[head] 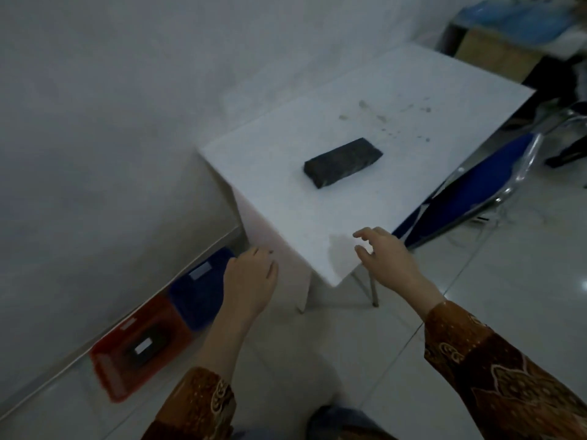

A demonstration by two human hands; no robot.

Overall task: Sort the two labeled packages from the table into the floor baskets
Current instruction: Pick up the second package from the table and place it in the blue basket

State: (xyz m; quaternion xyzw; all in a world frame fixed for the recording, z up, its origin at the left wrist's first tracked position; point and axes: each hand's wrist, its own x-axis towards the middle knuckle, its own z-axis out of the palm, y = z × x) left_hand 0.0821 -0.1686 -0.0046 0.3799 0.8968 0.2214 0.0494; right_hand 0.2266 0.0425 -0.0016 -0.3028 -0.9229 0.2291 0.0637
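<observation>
Package point(343, 162), black, lies flat near the middle of the white table point(413, 115), long axis running 8 to 2 o'clock, no label visible on its top face. Second black package point(144, 347) with a white label sits in the red basket point(108, 373) on the floor at 8 o'clock, against the wall. Blue basket point(197, 300) touches the red one on its 2 o'clock side; a pale patch shows at its far rim. Left hand point(251, 277) hangs over the blue basket's near edge, beside the table corner, fingers loosely together, holding nothing. Right hand point(386, 258) hovers over the table's near corner, fingers spread and slightly curled, empty, well short of the package at 11 o'clock from it. Blue chair point(470, 198) stands at 3 o'clock of the table.
</observation>
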